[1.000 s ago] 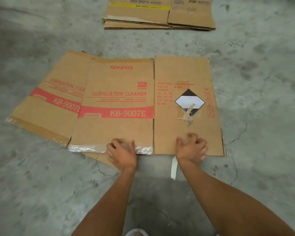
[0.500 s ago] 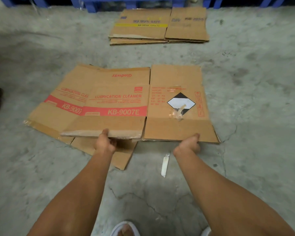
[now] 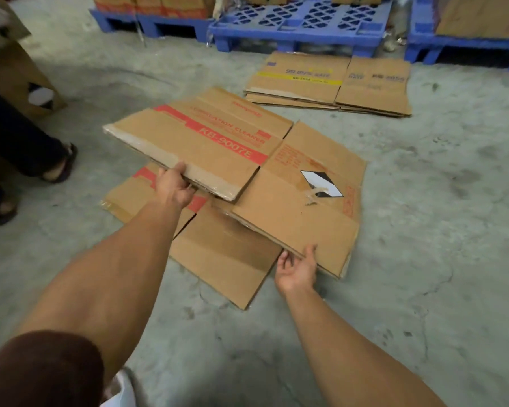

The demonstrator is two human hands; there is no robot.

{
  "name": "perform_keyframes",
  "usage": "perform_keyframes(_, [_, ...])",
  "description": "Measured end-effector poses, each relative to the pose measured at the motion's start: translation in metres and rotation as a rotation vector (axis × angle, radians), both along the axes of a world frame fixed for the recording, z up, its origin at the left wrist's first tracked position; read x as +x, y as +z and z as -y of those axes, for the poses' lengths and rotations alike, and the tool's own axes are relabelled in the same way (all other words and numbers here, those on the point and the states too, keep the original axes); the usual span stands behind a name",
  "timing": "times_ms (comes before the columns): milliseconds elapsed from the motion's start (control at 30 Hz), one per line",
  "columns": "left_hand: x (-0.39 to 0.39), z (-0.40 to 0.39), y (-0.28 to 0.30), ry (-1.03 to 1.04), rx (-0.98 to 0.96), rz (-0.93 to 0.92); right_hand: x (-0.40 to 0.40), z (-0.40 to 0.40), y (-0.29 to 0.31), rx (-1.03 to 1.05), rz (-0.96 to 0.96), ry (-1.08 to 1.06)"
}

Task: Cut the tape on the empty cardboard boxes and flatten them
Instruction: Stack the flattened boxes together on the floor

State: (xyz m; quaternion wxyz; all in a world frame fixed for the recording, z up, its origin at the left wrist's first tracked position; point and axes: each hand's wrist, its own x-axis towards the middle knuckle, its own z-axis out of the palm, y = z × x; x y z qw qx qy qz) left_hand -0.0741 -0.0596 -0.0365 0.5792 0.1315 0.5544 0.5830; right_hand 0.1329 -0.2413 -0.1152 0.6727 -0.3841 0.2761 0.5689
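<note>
A flattened brown cardboard box (image 3: pixel 218 148) with a red "KB-9007E" stripe is raised off the concrete floor. My left hand (image 3: pixel 172 186) grips its near taped edge. My right hand (image 3: pixel 297 267) holds the near edge of the same box's right panel (image 3: pixel 306 221), which bears a black-and-white diamond label and a torn scrap of tape. Under it lies another flattened box (image 3: pixel 224 259) of the same print, flat on the floor.
A stack of flattened boxes (image 3: pixel 329 83) lies further back, in front of blue plastic pallets (image 3: pixel 300 27) loaded with cartons. Another person's legs and sandalled feet (image 3: pixel 56 165) stand at the left. Cracked concrete floor stretches to the right.
Both hands went from pressing the box flat to gripping its near edge and lifting it. The left side now sits higher, exposing the box underneath. The view has tilted up toward the pallets.
</note>
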Motion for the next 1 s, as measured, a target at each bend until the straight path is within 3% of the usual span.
perform_keyframes(200, [-0.11, -0.031, -0.022, 0.077, -0.043, -0.091, -0.103, -0.01, -0.02, 0.001, -0.013, 0.14])
perform_keyframes(367, [-0.198, -0.062, -0.118, 0.043, -0.239, -0.158, -0.188, -0.003, -0.051, -0.144, -0.048, 0.15])
perform_keyframes(500, [-0.237, -0.073, -0.19, -0.175, -0.386, -0.248, -0.215, -0.005, -0.065, -0.293, -0.027, 0.105])
perform_keyframes(600, [-0.225, -0.046, -0.174, -0.275, -0.5, -0.382, -0.226, -0.017, -0.064, -0.408, 0.056, 0.043])
perform_keyframes(767, [-0.202, -0.037, -0.162, -0.148, -0.505, -0.475, -0.238, -0.052, -0.064, -0.633, 0.145, -0.142])
perform_keyframes(867, [-0.191, -0.039, -0.148, -0.031, -0.536, -0.397, -0.229, -0.064, -0.064, -0.653, 0.122, -0.234])
perform_keyframes(1000, [-0.188, -0.043, -0.152, -0.173, -0.497, -0.05, -0.191, -0.067, -0.055, -0.466, 0.117, -0.253])
